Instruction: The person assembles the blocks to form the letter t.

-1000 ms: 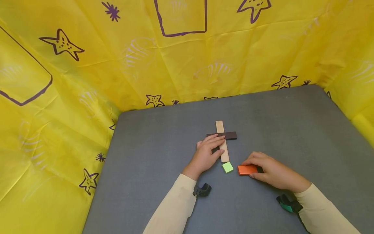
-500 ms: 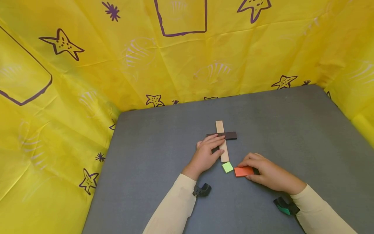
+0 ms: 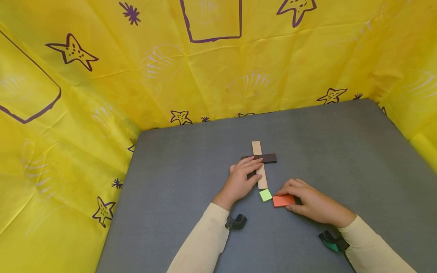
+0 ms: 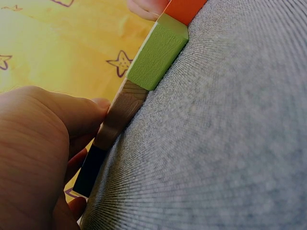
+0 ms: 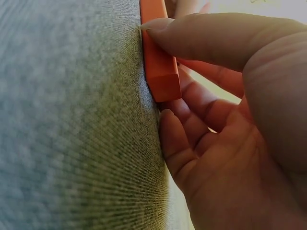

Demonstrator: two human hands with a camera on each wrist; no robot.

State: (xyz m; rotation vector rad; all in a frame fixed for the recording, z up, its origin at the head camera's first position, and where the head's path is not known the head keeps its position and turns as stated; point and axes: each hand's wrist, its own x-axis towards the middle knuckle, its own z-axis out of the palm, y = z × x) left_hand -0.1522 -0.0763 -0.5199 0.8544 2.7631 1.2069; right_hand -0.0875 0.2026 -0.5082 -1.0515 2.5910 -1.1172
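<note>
In the head view my left hand [image 3: 240, 182] rests on the block figure, fingertips reaching over the dark brown block [image 3: 269, 158] and the thumb touching the lower pale wooden block [image 3: 262, 180]. Another pale wooden block [image 3: 256, 147] lies beyond the dark one. A small light green block [image 3: 265, 195] sits turned at the near end of the line. My right hand [image 3: 314, 203] pinches an orange block [image 3: 282, 201] between thumb and fingers, flat on the table. Its left end is at the green block's right corner; the left wrist view shows the orange block [image 4: 184, 8] meeting the green block [image 4: 156, 55].
The grey table [image 3: 184, 170] runs back to a yellow cloth [image 3: 211, 76] with starfish drawings, which hangs behind it and at both sides. Black bands with mounts [image 3: 236, 222] are on both wrists.
My right hand has slid the orange block leftward and slightly nearer, closing the gap to the green block. The left hand and the other blocks stay where they were.
</note>
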